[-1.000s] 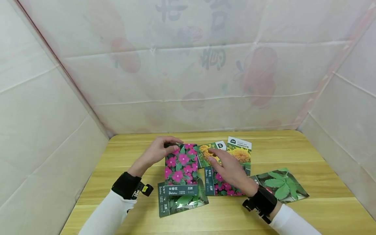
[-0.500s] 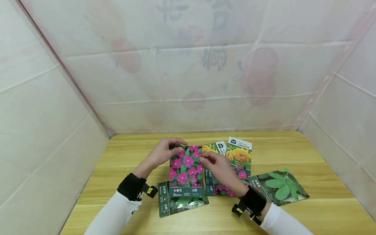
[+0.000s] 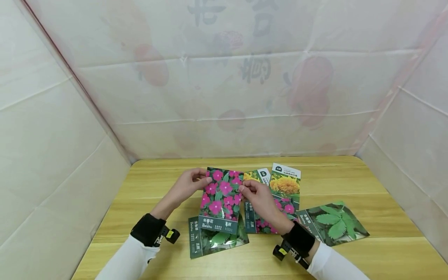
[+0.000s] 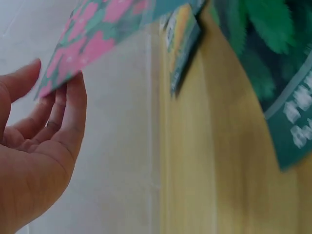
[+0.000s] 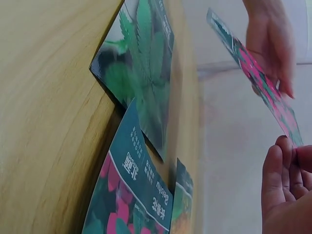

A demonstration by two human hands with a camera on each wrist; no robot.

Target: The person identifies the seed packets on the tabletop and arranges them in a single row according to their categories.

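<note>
A seed packet with pink flowers [image 3: 224, 190] is held up tilted over the table, seen edge-on in the right wrist view. My right hand [image 3: 262, 200] pinches its right edge between thumb and fingers. At the packet's upper left is my left hand [image 3: 187, 186]; in the left wrist view its fingers [image 4: 75, 97] touch the back while the thumb stands a little apart from the front. Below the raised packet lies a green-leaf packet [image 3: 224, 243], partly covered. Another pink-flower packet [image 3: 267, 225] lies under my right hand.
Two yellow-flower packets, one upright to my view [image 3: 285, 184] and one partly hidden [image 3: 262, 175], lie toward the back. A second green-leaf packet [image 3: 337, 223] lies at right. Pale fabric walls [image 3: 224, 136] border the wooden table [image 3: 157, 171].
My right hand has come left to the pink-flower packet and pinches its edge. The packet has shifted right and then tilted. My left hand has slid slightly back left.
</note>
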